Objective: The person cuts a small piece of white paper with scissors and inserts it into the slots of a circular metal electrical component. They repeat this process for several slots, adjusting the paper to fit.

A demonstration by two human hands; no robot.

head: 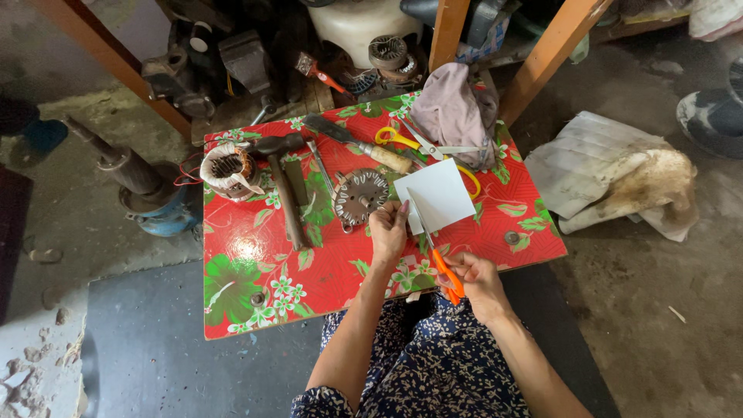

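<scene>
My left hand (388, 230) pinches the near left edge of a white sheet of paper (443, 193) above the red flowered table (248, 255). My right hand (474, 276) grips orange-handled scissors (443, 267), whose blades reach into the paper's near edge beside my left thumb. Just left of the paper lies a round metal motor end plate (360, 195). Behind the paper, yellow-handled scissors (418, 143) rest partly under a grey cloth (453, 108).
A hammer (282, 182), a wound motor stator (227, 172), a wooden-handled screwdriver (364, 145) and a small washer (511, 238) lie on the table. Orange wooden legs (549, 50) and motor parts crowd the far side. Rags (619, 174) lie on the floor at right.
</scene>
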